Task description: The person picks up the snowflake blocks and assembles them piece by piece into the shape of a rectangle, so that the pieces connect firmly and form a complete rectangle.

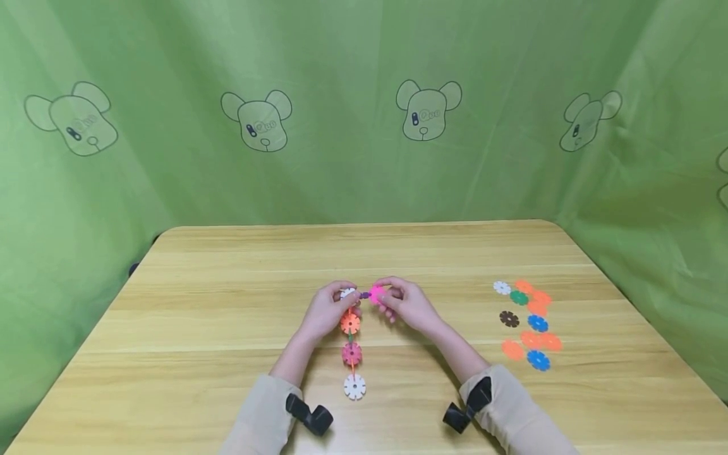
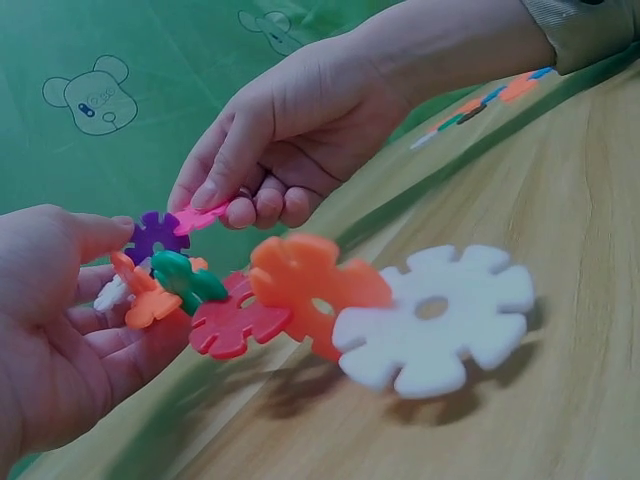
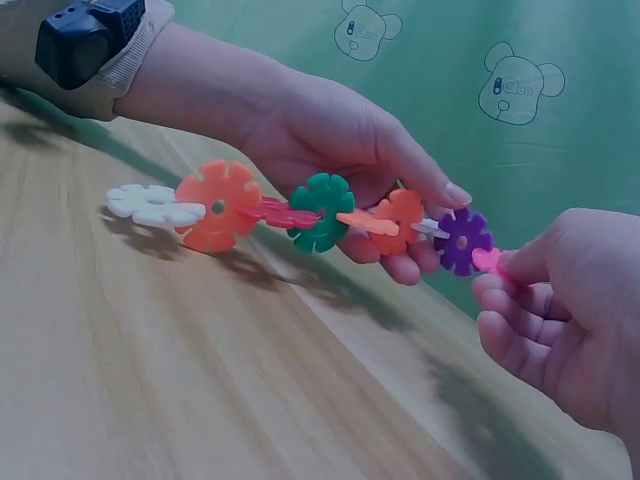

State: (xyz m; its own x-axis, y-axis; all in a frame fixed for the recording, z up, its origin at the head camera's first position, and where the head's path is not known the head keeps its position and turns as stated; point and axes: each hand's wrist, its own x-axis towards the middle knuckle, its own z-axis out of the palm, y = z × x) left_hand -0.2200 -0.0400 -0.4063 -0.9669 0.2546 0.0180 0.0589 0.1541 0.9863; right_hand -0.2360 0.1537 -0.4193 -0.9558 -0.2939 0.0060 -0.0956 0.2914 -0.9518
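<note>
A chain of notched plastic snowflake discs hangs together by interlocked slots. My left hand (image 1: 327, 311) pinches it near its far end, around a white disc (image 3: 430, 228) beside the purple disc (image 3: 455, 255). Between thumb and fingers my right hand (image 1: 415, 308) holds a pink disc (image 1: 376, 294), whose edge meets the purple one; how deep it sits in the slot is hard to see. From the left hand the chain runs back toward me through orange, green (image 3: 321, 228) and red (image 3: 285, 214) discs, then another orange disc (image 3: 235, 222), to a white end disc (image 2: 480, 300).
To the right on the wooden table (image 1: 227, 265) lie several loose discs: a white disc (image 1: 502, 287), a green disc (image 1: 519, 297), a dark brown disc (image 1: 505, 316), blue ones and several orange ones. Green curtains with bear drawings stand around the table.
</note>
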